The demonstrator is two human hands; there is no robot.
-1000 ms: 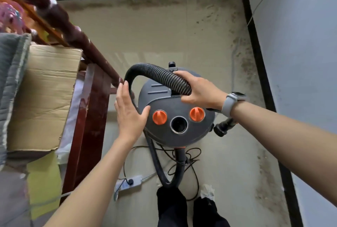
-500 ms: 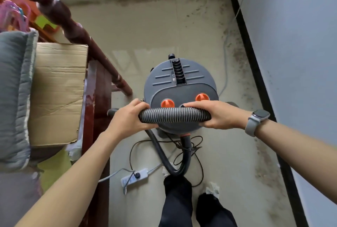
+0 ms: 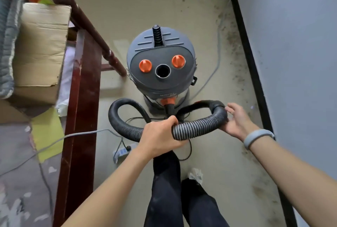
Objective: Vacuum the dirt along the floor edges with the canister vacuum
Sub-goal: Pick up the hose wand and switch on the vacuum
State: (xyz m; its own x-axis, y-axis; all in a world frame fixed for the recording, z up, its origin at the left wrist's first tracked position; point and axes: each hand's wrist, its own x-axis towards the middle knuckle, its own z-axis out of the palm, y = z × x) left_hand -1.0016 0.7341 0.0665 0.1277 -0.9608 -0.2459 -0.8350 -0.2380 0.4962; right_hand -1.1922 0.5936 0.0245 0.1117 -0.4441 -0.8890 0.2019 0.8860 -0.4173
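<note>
Grey drum-shaped canister vacuum with two orange knobs (image 3: 161,62) stands upright on the beige floor (image 3: 138,8), between the dark red wooden bed frame (image 3: 80,99) and the wall with the black skirting strip (image 3: 244,41); round port on its lid is open, nothing plugged in. Black ribbed corrugated hose (image 3: 193,129) leaves the orange collar low on the drum's near side, loops out left and comes back across in front of the body. Left hand (image 3: 160,136) grips the hose mid-span, fingers curled fully round it, likely to carry the weight and keep the loop off the cables. Right hand (image 3: 237,121) sits at the right-hand bend, fingers spread wide and relaxed, only touching the outside of the curve; looks like guiding or feeding the hose along rather than holding it. Judgement: hose is being uncoiled to reach the nozzle end, suction not started yet. Dark specks of dirt (image 3: 235,48) run along the right floor edge, untouched. White power strip (image 3: 122,151) with thin black cords lies on the floor just behind the left wrist; brown cardboard box (image 3: 42,44) sits on the bed to the left. Versus half a second ago: hose was held level by both hands gripping it, over the lid and partly hiding the knobs; now it is lower and nearer the body, lid fully exposed, right hand has let go its grip.
</note>
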